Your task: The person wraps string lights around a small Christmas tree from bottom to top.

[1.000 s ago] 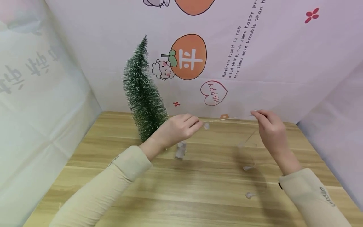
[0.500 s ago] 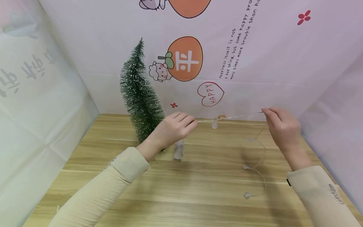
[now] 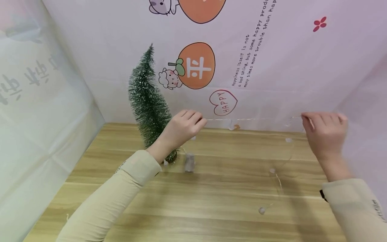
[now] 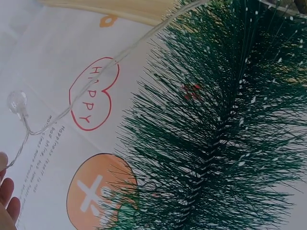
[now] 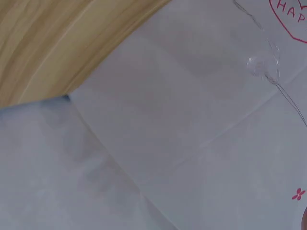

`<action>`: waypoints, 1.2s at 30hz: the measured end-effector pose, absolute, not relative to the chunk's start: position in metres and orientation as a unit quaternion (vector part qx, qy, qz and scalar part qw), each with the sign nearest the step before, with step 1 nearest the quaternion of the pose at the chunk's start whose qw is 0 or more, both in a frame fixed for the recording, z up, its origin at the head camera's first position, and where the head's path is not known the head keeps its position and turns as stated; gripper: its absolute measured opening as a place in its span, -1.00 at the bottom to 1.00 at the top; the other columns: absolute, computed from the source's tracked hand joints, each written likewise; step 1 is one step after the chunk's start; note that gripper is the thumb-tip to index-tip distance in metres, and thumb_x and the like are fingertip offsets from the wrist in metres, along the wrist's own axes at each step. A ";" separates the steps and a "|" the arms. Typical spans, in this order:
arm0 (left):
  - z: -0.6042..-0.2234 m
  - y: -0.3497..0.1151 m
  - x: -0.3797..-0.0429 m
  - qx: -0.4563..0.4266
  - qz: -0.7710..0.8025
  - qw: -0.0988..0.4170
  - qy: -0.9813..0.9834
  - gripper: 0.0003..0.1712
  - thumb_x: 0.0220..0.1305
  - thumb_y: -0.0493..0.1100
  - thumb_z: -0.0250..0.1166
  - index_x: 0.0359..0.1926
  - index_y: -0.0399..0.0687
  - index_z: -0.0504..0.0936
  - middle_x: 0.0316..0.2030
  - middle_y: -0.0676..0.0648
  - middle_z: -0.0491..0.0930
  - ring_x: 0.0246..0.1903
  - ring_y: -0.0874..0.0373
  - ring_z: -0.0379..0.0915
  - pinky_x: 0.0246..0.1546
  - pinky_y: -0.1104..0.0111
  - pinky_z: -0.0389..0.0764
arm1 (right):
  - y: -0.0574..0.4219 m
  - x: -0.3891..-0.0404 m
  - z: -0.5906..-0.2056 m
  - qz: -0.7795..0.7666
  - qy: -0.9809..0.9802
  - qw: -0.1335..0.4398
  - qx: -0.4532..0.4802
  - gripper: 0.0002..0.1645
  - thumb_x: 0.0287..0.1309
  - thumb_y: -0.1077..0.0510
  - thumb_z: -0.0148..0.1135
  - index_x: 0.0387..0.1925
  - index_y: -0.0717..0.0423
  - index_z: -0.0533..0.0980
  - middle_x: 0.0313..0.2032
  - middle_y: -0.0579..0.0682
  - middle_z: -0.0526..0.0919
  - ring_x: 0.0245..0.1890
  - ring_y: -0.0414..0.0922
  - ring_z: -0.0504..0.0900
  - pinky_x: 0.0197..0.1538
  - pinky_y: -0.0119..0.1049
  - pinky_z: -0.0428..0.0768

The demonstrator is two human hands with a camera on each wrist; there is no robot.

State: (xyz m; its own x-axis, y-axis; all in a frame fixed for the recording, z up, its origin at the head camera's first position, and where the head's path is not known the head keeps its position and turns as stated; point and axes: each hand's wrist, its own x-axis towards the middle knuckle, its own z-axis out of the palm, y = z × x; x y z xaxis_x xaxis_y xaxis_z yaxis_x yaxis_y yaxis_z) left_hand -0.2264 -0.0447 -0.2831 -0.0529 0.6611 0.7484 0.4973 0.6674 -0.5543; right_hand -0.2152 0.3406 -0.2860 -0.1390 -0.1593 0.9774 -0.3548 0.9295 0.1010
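Observation:
My left hand (image 3: pixel 184 129) pinches the thin clear wire of a string light (image 3: pixel 248 119) in front of a small frosted-green Christmas tree (image 3: pixel 148 97). Off to the right, my right hand (image 3: pixel 328 137) pinches the same wire, which runs nearly level between them. A clear round bulb (image 3: pixel 231 125) hangs from this stretch. Below the right hand, the rest of the string trails down to a bulb (image 3: pixel 261 210) low over the table. In the left wrist view, fingertips (image 4: pixel 10 207) hold the wire near a bulb (image 4: pixel 18 101). The right wrist view shows another bulb (image 5: pixel 259 66).
A small greyish box (image 3: pixel 189 163) lies on the wood-grain table (image 3: pixel 211 208), near the tree's round base (image 3: pixel 171 157), with wire leading towards it. Printed white cloth (image 3: pixel 272 101) walls the table at the back and both sides.
My right hand has moved right, away from the left hand, drawing out a longer stretch of wire between them. The left hand has risen slightly, showing more of the tree base.

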 end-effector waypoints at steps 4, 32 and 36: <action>-0.283 -0.042 -0.230 -0.391 0.080 0.563 -0.724 -0.84 0.33 -0.19 0.17 -0.42 -0.05 0.56 -0.44 0.01 0.58 -0.37 0.15 0.57 -0.26 0.39 0.62 | 0.346 -0.212 -0.276 0.060 -0.742 0.645 0.172 -0.94 0.06 0.35 0.28 -0.48 0.30 0.59 -0.52 0.30 0.62 -0.48 0.28 0.48 -0.14 0.13 0.33; -0.280 -0.045 -0.243 -0.358 0.118 0.545 -0.749 -0.82 0.33 -0.34 0.10 -0.30 -0.01 0.60 -0.36 0.01 0.62 -0.31 0.12 0.59 -0.17 0.35 0.63 | 0.397 -0.202 -0.224 0.042 -0.829 0.552 0.078 -0.67 0.36 0.17 0.04 -0.27 0.41 0.57 -0.32 0.45 0.60 -0.19 0.36 0.48 0.05 0.19 0.41; -0.279 -0.048 -0.243 -0.345 0.120 0.530 -0.765 -0.81 0.25 -0.39 0.15 -0.27 -0.02 0.61 -0.34 0.00 0.63 -0.28 0.11 0.60 -0.14 0.34 0.63 | 0.393 -0.204 -0.216 0.072 -0.835 0.542 0.066 -0.65 0.35 0.15 0.04 -0.26 0.42 0.56 -0.30 0.47 0.59 -0.15 0.36 0.45 0.11 0.16 0.37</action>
